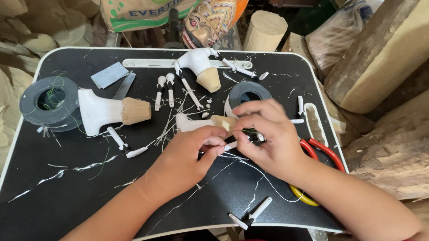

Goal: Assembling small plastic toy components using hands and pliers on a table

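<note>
Both hands meet over the middle of the black, white-veined counter. The left hand pinches a small white peg-like piece between narrow fingers, steadying it, while the right hand closes on its other end, apparently with dark thread. Red-handled pliers lie by the right edge, within reach.
</note>
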